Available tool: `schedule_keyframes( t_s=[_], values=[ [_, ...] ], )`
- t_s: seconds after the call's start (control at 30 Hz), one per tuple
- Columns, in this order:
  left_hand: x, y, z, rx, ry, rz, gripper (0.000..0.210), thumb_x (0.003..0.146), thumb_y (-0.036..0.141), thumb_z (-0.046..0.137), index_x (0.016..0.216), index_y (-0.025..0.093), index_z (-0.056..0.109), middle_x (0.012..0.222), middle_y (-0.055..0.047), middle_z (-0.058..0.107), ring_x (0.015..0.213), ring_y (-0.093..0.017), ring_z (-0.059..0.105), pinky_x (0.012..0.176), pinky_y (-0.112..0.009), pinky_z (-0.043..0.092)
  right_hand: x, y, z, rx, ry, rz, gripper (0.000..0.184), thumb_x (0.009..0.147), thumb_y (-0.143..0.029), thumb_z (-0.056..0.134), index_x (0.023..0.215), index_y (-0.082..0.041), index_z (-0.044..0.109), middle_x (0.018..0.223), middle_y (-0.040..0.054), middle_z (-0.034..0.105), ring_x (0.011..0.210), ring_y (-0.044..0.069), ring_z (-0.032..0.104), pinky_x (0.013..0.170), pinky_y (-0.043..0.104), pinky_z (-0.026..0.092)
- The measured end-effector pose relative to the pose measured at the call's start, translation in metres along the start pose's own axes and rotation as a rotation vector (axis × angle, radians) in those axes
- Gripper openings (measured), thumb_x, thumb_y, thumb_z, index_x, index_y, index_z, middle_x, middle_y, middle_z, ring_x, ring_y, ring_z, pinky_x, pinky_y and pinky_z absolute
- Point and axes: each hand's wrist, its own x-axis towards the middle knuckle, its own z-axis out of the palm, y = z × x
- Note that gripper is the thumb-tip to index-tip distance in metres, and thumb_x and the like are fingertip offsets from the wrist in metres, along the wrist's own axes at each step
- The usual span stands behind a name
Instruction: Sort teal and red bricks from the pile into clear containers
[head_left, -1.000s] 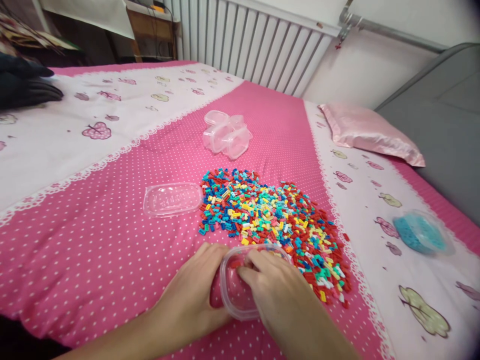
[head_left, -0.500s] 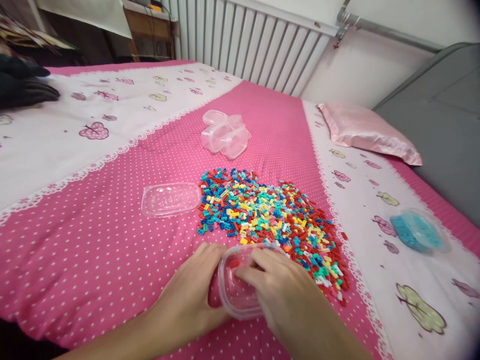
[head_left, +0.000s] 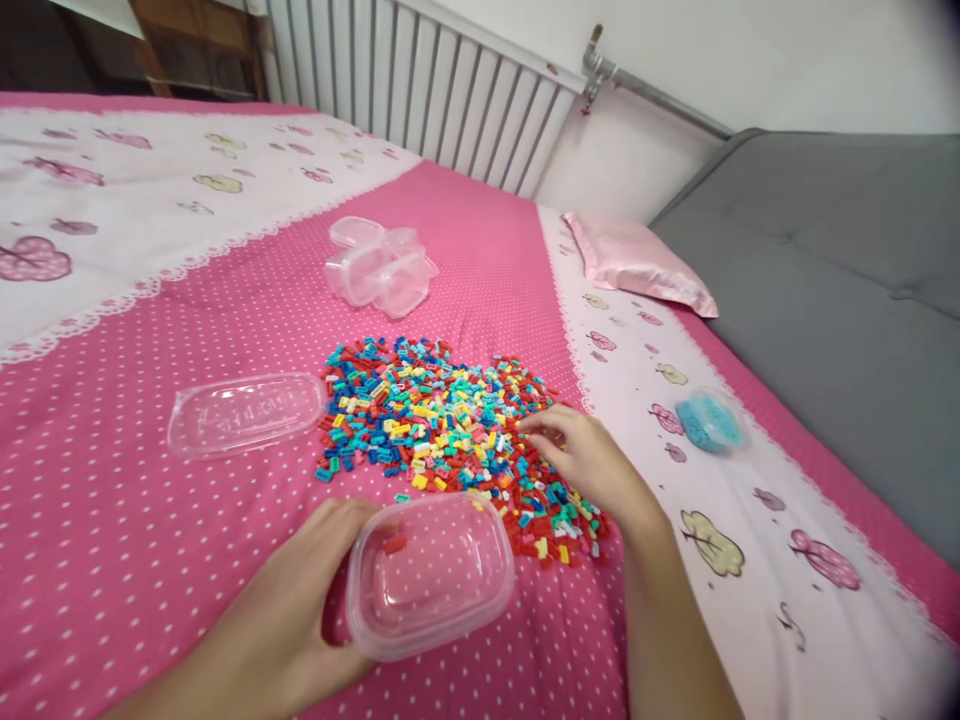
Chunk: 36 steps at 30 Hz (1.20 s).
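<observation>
A clear plastic container stands tilted slightly on the pink bedcover, with one red brick visible inside. My left hand grips its left side, thumb near the bottom and fingers at the upper edge. Beyond it spreads a pile of small toy building bricks in red, blue, yellow, green and white. Over the right part of that pile is my right hand, fingers curved and apart, fingertips at the bricks. No brick shows clearly between them. A clear lid lies flat left of the pile.
Several stacked clear containers sit behind the pile. At right, a closed container of blue pieces rests on the white strip. A pink pillow lies by the grey headboard. A white radiator stands at the back.
My right hand has left the container and moved forward and right to the brick pile. My left hand still holds the container. The camera view has shifted right.
</observation>
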Motion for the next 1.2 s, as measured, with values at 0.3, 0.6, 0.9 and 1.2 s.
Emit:
schedule_keyframes(
  t_s=[0.3,0.6,0.9,1.2],
  values=[
    [0.000,-0.004,0.001,0.038,0.023,0.031,0.072,0.082,0.029,0.077,0.145,0.035,0.043,0.122,-0.004,0.070,0.107,-0.029,0.071,0.086,-0.037,0.063,-0.013,-0.029,-0.005,-0.233,-0.200,0.059,0.020,0.087,-0.010,0.081,0.098,-0.026,0.076,0.105,0.0003,0.073,0.096,0.019,0.069,0.082,0.029,0.044],
    [-0.003,-0.004,0.002,-0.014,0.003,0.003,0.064,0.083,0.034,0.078,0.139,0.035,0.048,0.123,-0.005,0.069,0.107,-0.031,0.070,0.087,-0.040,0.062,-0.011,-0.043,0.009,-0.386,-0.201,0.124,0.019,0.087,-0.007,0.077,0.092,-0.025,0.079,0.098,0.0022,0.076,0.096,0.021,0.071,0.077,0.029,0.043],
    [-0.001,-0.004,0.002,-0.020,0.022,0.000,0.070,0.083,0.034,0.079,0.144,0.037,0.046,0.125,-0.004,0.068,0.108,-0.030,0.069,0.089,-0.040,0.061,-0.013,-0.050,0.005,-0.367,-0.151,0.111,0.021,0.099,-0.012,0.063,0.093,-0.022,0.080,0.103,0.0055,0.073,0.099,0.022,0.071,0.078,0.030,0.045],
    [-0.005,-0.019,0.012,-0.007,0.063,0.004,0.076,0.080,0.036,0.082,0.146,0.040,0.044,0.130,-0.004,0.068,0.113,-0.034,0.069,0.092,-0.042,0.063,-0.010,-0.054,0.004,-0.028,0.054,0.017,0.022,0.100,-0.010,0.061,0.106,-0.022,0.077,0.109,0.0038,0.079,0.099,0.020,0.072,0.092,0.032,0.049]
  ],
)
